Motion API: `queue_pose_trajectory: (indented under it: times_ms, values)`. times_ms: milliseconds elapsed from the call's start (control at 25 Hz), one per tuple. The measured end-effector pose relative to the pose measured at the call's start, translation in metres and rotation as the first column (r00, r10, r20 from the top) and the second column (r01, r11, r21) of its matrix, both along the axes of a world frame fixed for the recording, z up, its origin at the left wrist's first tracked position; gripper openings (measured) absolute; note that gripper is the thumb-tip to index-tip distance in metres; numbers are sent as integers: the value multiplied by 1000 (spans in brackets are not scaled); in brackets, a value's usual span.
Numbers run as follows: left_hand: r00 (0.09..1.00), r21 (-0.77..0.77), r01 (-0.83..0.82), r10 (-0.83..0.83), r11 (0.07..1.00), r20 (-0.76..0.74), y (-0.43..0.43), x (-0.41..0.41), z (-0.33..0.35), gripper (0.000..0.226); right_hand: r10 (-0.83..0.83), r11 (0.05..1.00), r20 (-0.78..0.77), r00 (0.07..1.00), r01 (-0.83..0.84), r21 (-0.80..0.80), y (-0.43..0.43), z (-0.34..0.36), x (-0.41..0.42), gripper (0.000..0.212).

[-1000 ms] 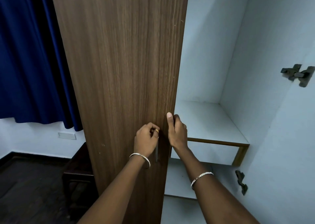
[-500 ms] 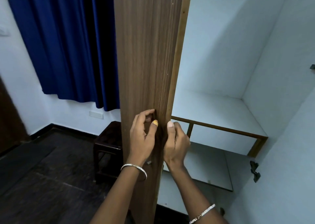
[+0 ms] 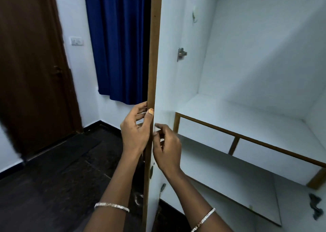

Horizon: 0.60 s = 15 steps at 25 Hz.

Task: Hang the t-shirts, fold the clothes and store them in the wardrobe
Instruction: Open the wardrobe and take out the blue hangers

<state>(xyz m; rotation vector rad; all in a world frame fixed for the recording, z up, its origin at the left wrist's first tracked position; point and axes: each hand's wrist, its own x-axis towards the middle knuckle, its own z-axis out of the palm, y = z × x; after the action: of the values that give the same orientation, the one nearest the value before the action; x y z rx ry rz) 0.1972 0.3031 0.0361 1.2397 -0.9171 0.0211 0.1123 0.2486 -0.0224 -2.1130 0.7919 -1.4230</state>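
**Wardrobe open, door held edge-on, no clothes in view**

Wardrobe [image 3: 247, 55]: fills the right half of the view. White inside, nothing hanging or stacked that I can see. The t-shirts and clothes are nowhere in frame, so I judge the job is at the opening step.

Room door [image 3: 31, 73], dark brown, far left. Blue curtain [image 3: 120, 46] beside it, just behind the wardrobe door. Dark floor [image 3: 53, 178] below.

Wardrobe door [image 3: 165, 73]: swung out towards me, its brown edge nearly straight on, white inner face to the right.

Upper shelf [image 3: 238, 118] with wood trim along the front; lower shelf [image 3: 229, 170] under it. Both bare.

Left hand [image 3: 135, 131]: wrapped round the door's edge, thumb lying on the edge, fingers gone behind the outer face. Firm hold on the door.

Right hand [image 3: 167, 148]: at the inner face just beside the edge, fingers curled, tips touching or nearly touching the panel. I cannot tell whether it pinches anything.

Hinge [image 3: 181, 53]: metal, high on the inner face.

Bangle on each wrist.

Risks as I read them:
- Both hands sit at the door's edge; if the panel swings back, the right hand is the one in the closing gap.
- A hard pull outward would load the hinge and push the door into the curtain.
- Let go without settling it, and the door may drift back across the opening while the clothes are fetched.
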Motion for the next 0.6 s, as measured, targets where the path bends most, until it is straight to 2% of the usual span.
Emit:
queue_pose_trajectory:
  times_ms: [160,360,480,600]
  values:
    - [986,78,-163,164,983,-2,8,40,1,32,115,993,-165,980,-110,41,1,16,38,45]
    - [950,134,-312,313,941,10,4,76,4,39,274,961,-360,892,-262,85,-8,22,75,61]
    - [939,166,-344,343,924,35,2,96,4,43,339,939,-414,845,-327,103,-15,19,91,65]
    - [921,174,-390,388,904,46,-4,99,3,43,370,926,-403,837,-366,89,-22,21,99,64]
